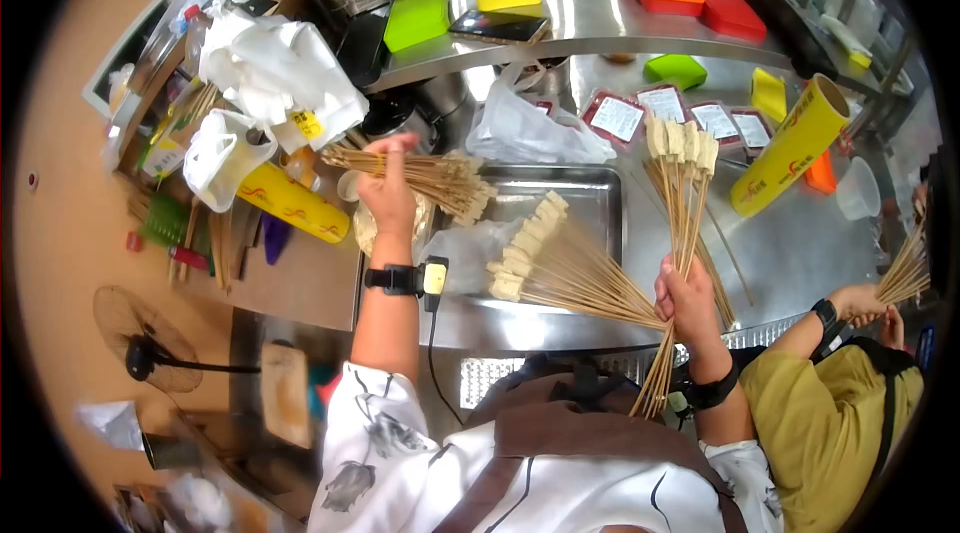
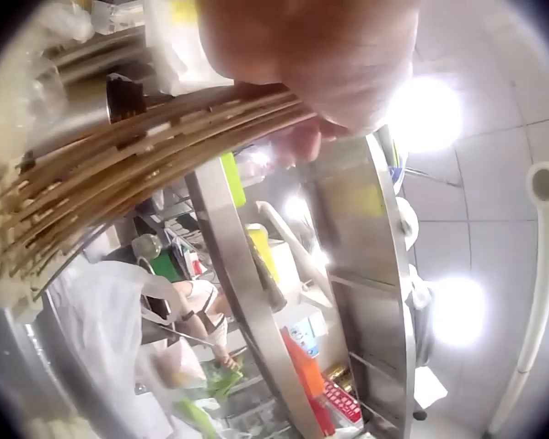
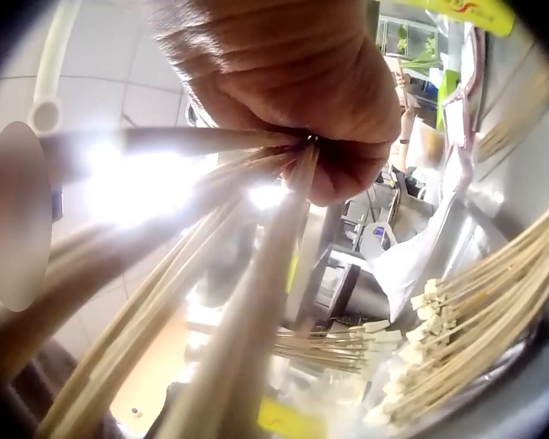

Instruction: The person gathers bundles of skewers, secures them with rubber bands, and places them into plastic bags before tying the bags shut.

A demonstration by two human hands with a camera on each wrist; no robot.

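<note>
Left of the left-hand grip: yellow printed cylindrical tube. Left hand has its fingers curled round a thick bundle of brown wooden skewers with pale, lumpy tips, tips pointing right of the grip. Probably light, stiff along the sticks; hold mid-stick, since the tips look crumbly.

Right of and below that grip: shallow rectangular stainless-steel tray, with a fanned row of thin tan skewers carrying pale cut blocks lying across it. Bare ends run to the right fist; cannot tell whether they are held. Blocks look soft, likely to tear if squeezed; take by the bare sticks.

Right hand grips an upright bunch of tan skewers topped with pale blocks: blocks above the grip, bare ends below. Likely top-heavy; smooth sticks could slide, so a firm low hold suits.
</note>
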